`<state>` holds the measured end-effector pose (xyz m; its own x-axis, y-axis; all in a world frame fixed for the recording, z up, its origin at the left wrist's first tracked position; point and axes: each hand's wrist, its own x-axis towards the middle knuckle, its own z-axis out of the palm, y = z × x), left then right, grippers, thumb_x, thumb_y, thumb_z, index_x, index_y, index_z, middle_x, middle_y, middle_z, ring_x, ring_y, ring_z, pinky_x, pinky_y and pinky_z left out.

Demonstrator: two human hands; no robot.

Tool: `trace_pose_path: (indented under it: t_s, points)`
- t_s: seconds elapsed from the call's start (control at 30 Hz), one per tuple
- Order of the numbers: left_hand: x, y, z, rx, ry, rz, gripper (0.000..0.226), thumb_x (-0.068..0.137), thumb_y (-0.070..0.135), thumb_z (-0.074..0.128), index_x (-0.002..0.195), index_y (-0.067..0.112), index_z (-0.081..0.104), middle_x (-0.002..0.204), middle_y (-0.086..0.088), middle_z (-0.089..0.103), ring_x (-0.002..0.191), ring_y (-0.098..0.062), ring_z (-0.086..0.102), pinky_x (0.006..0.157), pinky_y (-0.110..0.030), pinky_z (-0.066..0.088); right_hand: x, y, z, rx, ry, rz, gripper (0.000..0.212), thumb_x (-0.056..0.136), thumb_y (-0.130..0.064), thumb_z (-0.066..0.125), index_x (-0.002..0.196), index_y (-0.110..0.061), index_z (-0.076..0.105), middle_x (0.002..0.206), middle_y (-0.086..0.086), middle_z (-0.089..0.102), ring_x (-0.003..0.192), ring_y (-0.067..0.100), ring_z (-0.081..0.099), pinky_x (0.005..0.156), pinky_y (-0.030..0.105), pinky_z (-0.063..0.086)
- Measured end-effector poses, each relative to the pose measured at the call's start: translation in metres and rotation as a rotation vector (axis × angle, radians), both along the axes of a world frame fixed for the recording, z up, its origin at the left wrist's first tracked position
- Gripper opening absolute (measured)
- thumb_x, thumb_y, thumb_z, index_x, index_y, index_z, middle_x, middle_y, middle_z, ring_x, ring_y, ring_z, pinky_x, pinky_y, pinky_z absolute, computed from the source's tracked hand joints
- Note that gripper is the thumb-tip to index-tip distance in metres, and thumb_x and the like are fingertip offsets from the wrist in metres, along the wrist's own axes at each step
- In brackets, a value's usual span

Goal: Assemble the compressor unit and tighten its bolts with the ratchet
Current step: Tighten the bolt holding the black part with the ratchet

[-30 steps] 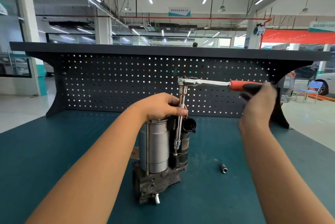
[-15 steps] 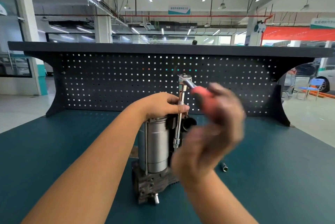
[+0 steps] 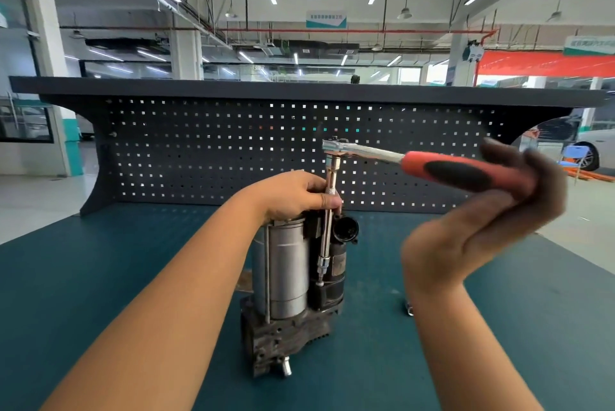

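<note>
The compressor unit [image 3: 289, 294] stood upright on the green surface [image 3: 100, 277], close to the person. It looked heavy and hard, all metal, but tall, so it could tip. The left hand [image 3: 296, 194] sat on its top and curled round the long bar [image 3: 327, 231], a good place to steady both. The right hand [image 3: 482, 227], blurry, pressed mostly straight fingers on the red handle of the ratchet [image 3: 432, 166]. That rubber end looked grippy, best for pushing. Behind stood a pegboard [image 3: 199, 151].

On my teal-topped bench [image 3: 100, 277] I see the compressor unit [image 3: 289, 271] standing upright. A small socket [image 3: 409, 309] lies to its right, partly hidden.
</note>
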<state>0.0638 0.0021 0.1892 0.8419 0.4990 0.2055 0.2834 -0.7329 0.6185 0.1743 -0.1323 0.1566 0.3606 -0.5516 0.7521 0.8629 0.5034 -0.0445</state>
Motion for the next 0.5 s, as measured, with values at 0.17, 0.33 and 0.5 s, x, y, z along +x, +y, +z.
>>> trace_pose_path:
  t_s: [0.17,0.33,0.5]
  points:
    - [0.0,0.0,0.0,-0.045,-0.019,-0.003,0.015,0.091,0.03,0.06,0.09,0.022,0.072,0.1,0.006,0.071,0.09,-0.001,0.062,0.078,-0.005,0.041,0.055,0.007,0.016,-0.362,0.667,0.474,0.033,0.101,-0.023,0.025,0.117,-0.01,0.052,0.107,0.006,0.058,0.096,0.018,0.056,0.094,0.033,0.047]
    - [0.0,0.003,-0.001,-0.076,-0.027,-0.007,0.015,0.088,0.033,0.062,0.084,0.026,0.074,0.099,0.008,0.072,0.098,-0.007,0.064,0.091,-0.018,0.043,0.044,0.003,0.019,-0.253,0.71,0.623,0.013,0.098,-0.024,0.034,0.097,-0.023,0.046,0.097,-0.003,0.057,0.089,0.013,0.058,0.079,0.024,0.046]
    - [-0.002,0.002,-0.001,-0.018,0.012,0.009,0.022,0.084,0.049,0.061,0.089,0.032,0.074,0.1,0.015,0.071,0.098,-0.001,0.062,0.09,-0.02,0.042,-0.022,-0.007,0.004,0.039,0.207,0.356,0.032,0.089,-0.007,0.032,0.121,-0.002,0.032,0.108,0.012,0.053,0.102,0.022,0.055,0.093,0.04,0.044]
